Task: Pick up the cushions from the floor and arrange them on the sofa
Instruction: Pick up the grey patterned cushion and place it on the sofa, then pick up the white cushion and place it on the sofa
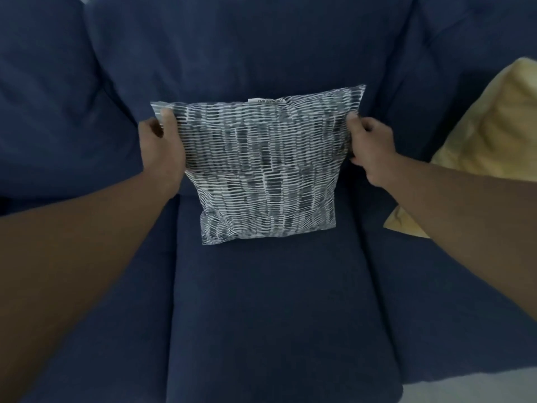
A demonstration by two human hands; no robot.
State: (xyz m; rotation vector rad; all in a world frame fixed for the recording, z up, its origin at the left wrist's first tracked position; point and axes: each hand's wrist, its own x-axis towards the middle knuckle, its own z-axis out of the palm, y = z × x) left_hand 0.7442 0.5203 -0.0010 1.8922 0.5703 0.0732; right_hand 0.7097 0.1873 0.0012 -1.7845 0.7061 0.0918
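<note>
1. Head view: both arms reach fwd over the navy sofa (261,301). The patterned cushion (261,170), grey w/ white dashes, stands on the middle seat, leaning against the backrest.
2. Left hand (159,149) grips the cushion's left edge near the top corner, thumb on the front face, the other fingers wrapped behind & out of sight. Closed on the fabric.
3. Right hand (369,144) does the same on the right edge, fingers pinched shut on the cover near the upper corner.
4. A small label (266,100) sits at the top seam, so the cushion is prob. upside down. Text too blurred to read.
5. Yellow cushion (479,146) already lies on the sofa's right side, propped at the back, well apart from the patterned one.
6. Progress, my read: two cushions on the sofa, this one nearly placed but not let go.
7. Left to do: release, maybe straighten. A strip of pale floor (511,385) shows bottom right w/ nothing on it; rest of floor not in view, so can't tell if more cushions wait.
</note>
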